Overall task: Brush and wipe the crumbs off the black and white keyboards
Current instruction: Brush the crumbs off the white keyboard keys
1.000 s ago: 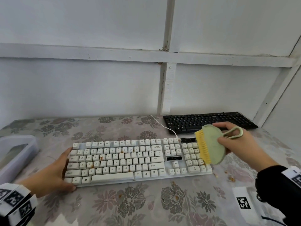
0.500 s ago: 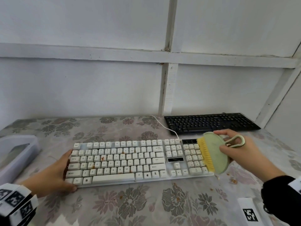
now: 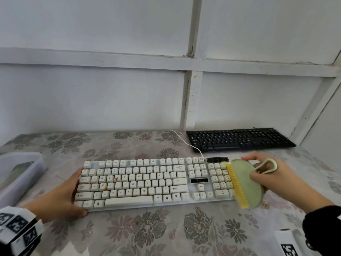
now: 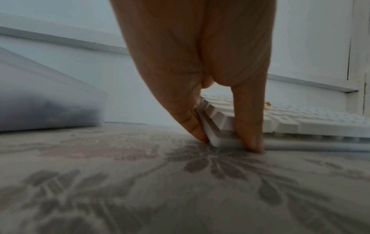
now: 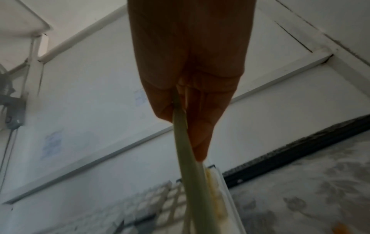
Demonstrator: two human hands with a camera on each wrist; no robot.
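The white keyboard [image 3: 136, 182] lies flat in front with orange-brown crumbs [image 3: 116, 179] dotted among its letter keys, a green brush [image 3: 245, 183] stands on edge with yellow bristles at its right end, and the black keyboard [image 3: 239, 140] lies behind, to the right.

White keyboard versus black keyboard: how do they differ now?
The white keyboard lies near; the black keyboard lies far, by the wall. The white keyboard shows orange crumbs; the black keyboard shows none visible. Brush and left hand touch the white keyboard, not the black keyboard. Both lie flat.
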